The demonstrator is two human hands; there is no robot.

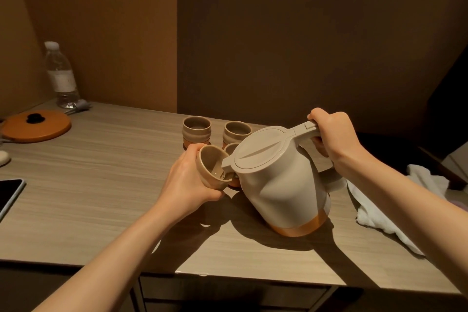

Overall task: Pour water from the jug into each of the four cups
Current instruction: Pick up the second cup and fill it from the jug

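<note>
Table (101, 197): bottle (61, 76), towel (387, 213) flank jug (281, 180).

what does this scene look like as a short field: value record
left hand: grips a tilted cup at the spout
right hand: grips the jug handle
jug: tilted toward the cup, base edge on the table, lid on
held cup: a little water inside
other cups: two standing behind, a third mostly hidden by the jug
nearby: bottle, orange lid, white cloth
</note>
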